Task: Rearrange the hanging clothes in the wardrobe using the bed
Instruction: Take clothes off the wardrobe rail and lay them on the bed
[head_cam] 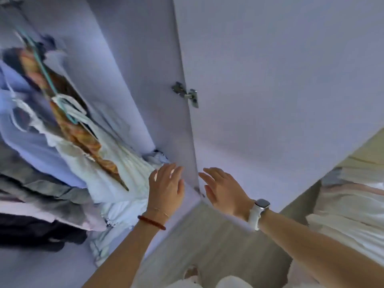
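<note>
The wardrobe stands open, and hanging clothes fill its left part: a white dress (116, 163) with an orange patterned strip (83, 134) on a teal hanger (46, 73), beside a pale blue garment (27, 129) and grey (47, 190) and dark (31, 231) pieces. My left hand (166, 188) reaches with spread, straight fingers toward the white dress's lower edge and holds nothing. My right hand (222, 190), with a white watch on its wrist, is open in front of the wardrobe door's lower corner. The bed (349, 208), with light cloth on it, lies at the right.
The open wardrobe door (280, 80) fills the upper right, with a metal hinge (186, 94) on its inner edge. Folded pale fabric (116, 217) lies on the wardrobe's bottom. Light wood floor (207, 242) runs between wardrobe and bed.
</note>
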